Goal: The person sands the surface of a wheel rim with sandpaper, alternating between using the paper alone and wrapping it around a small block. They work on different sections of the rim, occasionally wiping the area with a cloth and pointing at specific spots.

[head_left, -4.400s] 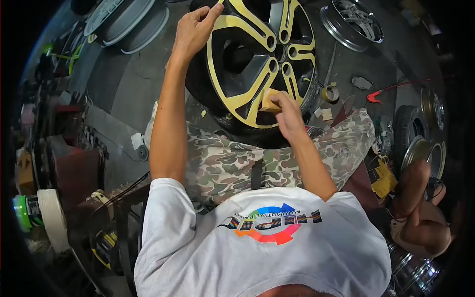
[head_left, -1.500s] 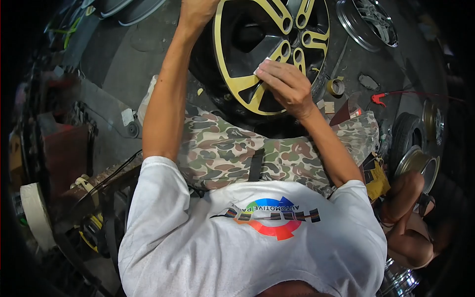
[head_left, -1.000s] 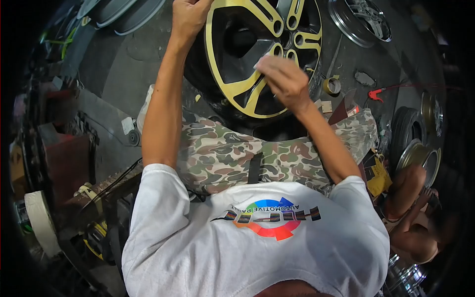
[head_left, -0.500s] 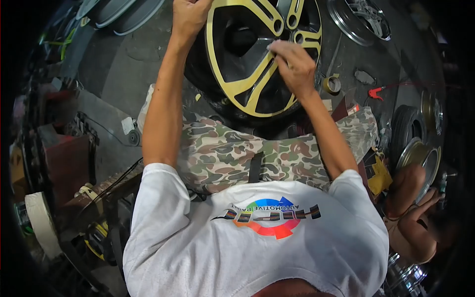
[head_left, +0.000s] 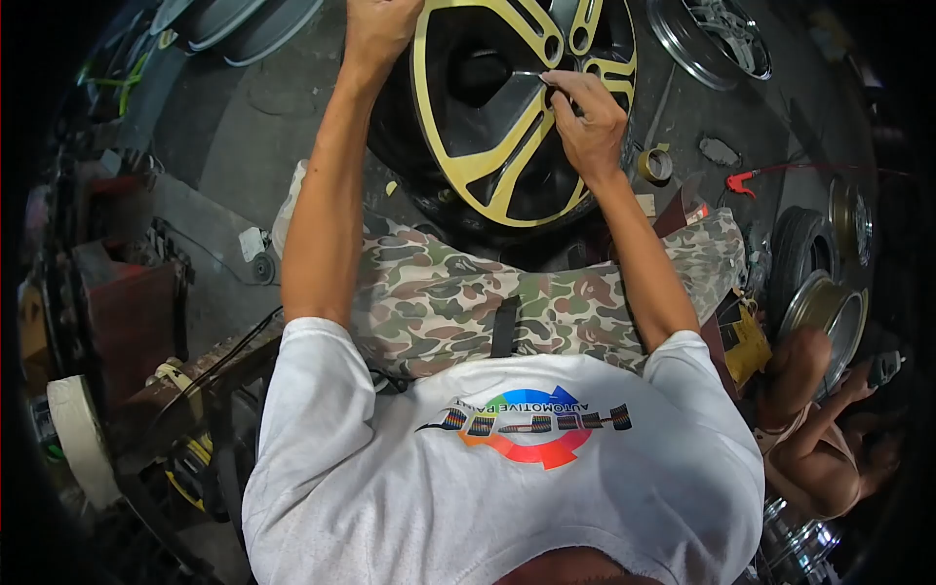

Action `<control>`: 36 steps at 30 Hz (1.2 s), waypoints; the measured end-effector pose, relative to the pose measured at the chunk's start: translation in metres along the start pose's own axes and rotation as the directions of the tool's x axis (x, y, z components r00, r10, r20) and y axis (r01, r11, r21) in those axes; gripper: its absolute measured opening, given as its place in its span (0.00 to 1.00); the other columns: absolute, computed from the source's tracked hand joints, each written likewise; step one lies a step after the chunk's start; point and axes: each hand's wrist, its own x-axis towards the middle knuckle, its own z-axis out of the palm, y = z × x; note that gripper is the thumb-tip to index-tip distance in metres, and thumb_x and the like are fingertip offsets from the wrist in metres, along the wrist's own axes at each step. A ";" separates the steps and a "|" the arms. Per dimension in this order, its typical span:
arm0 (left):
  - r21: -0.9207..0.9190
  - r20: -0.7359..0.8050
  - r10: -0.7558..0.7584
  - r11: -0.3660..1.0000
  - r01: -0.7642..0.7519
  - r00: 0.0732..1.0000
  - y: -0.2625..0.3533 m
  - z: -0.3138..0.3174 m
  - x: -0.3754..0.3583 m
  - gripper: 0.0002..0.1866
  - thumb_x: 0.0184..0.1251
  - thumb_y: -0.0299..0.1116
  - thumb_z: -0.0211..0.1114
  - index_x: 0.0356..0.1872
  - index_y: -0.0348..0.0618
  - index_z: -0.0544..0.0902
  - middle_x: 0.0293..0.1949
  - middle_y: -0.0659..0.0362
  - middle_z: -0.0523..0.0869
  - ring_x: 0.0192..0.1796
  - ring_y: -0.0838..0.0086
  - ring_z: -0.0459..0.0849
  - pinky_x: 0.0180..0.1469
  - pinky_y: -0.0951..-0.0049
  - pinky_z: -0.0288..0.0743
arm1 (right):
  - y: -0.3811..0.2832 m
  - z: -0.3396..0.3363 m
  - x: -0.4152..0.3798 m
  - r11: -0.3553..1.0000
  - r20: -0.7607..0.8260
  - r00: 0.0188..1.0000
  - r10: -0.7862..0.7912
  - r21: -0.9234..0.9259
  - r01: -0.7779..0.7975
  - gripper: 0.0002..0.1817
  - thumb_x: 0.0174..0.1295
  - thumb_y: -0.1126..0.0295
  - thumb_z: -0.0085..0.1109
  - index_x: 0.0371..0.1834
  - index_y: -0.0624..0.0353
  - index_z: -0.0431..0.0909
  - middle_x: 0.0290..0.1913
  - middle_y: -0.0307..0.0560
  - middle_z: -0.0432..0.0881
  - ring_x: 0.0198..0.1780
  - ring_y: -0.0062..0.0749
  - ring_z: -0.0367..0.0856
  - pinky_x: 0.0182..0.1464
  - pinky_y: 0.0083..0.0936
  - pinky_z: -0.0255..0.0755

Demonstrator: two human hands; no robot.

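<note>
A wheel [head_left: 509, 185] with yellow-faced spokes and black recesses lies tilted in front of my knees. My left hand [head_left: 383, 29] is at its upper left edge, with the fingers mostly cut off by the top of the view. Near the hub, the fingertips of my right hand [head_left: 588, 122] are pinched together over a spoke. Whatever they hold, if anything, is too small to make out.
Silver wheels [head_left: 712, 44] lie at the upper right, near a tape roll [head_left: 654, 166] and a red air gun [head_left: 741, 183]. At the right are a tyre [head_left: 804, 244] and a crouching person's arm [head_left: 814, 439]. A red box [head_left: 132, 317] stands left.
The wheel has shifted slightly up and right. My right hand has moved a little right and up along the spoke. The other person's hand has moved right and up, showing a dark object.
</note>
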 end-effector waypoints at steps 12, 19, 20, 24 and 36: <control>-0.035 0.008 -0.001 0.999 0.001 1.000 0.003 0.006 0.000 0.20 0.77 0.36 0.70 0.23 0.47 0.75 0.24 0.74 0.72 0.29 0.89 0.65 0.30 0.81 0.60 | 0.005 -0.016 -0.004 0.975 0.073 0.974 0.213 -0.083 -0.207 0.12 0.63 0.73 0.65 0.48 0.61 0.90 0.39 0.52 0.89 0.40 0.44 0.90 0.45 0.29 0.79; -0.082 0.033 0.031 0.996 -0.028 0.999 -0.002 0.004 0.002 0.19 0.77 0.35 0.70 0.23 0.48 0.75 0.24 0.75 0.71 0.29 0.89 0.66 0.30 0.81 0.60 | -0.003 -0.016 0.009 0.975 0.101 0.974 0.200 0.073 -0.208 0.11 0.62 0.72 0.65 0.44 0.64 0.89 0.37 0.55 0.86 0.36 0.47 0.86 0.42 0.35 0.78; -0.083 0.035 0.029 0.996 -0.026 0.999 -0.002 0.004 0.001 0.19 0.77 0.35 0.70 0.23 0.48 0.75 0.24 0.75 0.71 0.29 0.89 0.66 0.30 0.81 0.60 | 0.004 -0.013 0.008 0.988 0.089 0.987 0.134 0.067 -0.140 0.11 0.63 0.70 0.64 0.44 0.64 0.89 0.38 0.56 0.86 0.37 0.48 0.87 0.43 0.35 0.78; -0.027 0.011 0.046 0.999 -0.045 0.999 -0.004 0.002 0.003 0.19 0.77 0.35 0.70 0.23 0.48 0.75 0.25 0.75 0.71 0.29 0.90 0.65 0.30 0.81 0.59 | 0.011 -0.017 -0.004 0.960 0.100 0.955 0.278 -0.050 -0.274 0.12 0.63 0.68 0.65 0.43 0.66 0.88 0.38 0.57 0.88 0.39 0.50 0.88 0.44 0.36 0.79; -0.088 0.008 -0.043 0.995 0.044 0.999 -0.004 0.000 -0.004 0.18 0.77 0.34 0.70 0.23 0.49 0.77 0.26 0.74 0.75 0.29 0.90 0.67 0.30 0.82 0.61 | 0.013 -0.020 -0.009 0.865 0.154 0.853 0.499 -0.022 -0.502 0.18 0.62 0.59 0.70 0.43 0.66 0.88 0.36 0.62 0.90 0.41 0.53 0.91 0.45 0.38 0.81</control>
